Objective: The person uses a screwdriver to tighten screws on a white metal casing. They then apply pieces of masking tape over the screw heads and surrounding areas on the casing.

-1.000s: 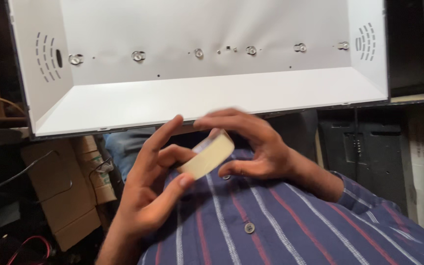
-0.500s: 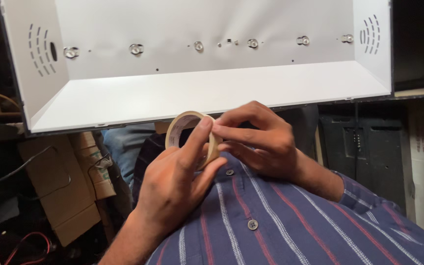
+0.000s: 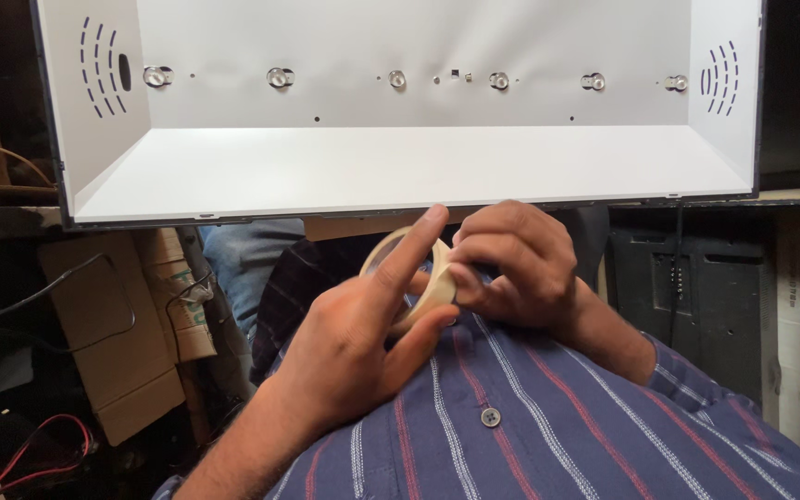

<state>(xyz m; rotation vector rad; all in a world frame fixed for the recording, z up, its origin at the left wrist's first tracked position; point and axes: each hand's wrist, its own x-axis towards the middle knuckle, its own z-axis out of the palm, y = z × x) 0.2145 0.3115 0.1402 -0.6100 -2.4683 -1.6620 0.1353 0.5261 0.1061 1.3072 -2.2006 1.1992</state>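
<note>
I am gripping the light, stiff masking tape roll (image 3: 418, 278) by its rim, left hand (image 3: 363, 343) clasping, right hand (image 3: 511, 268) fingers pinching its edge.

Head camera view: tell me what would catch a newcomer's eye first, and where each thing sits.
The big white metal tray fills the top of the view, open toward the camera, with a row of small round fittings along its back wall. Just below its front edge, at centre, the left hand and the right hand hold a roll of pale tape between them, above a blue striped shirt.
</note>
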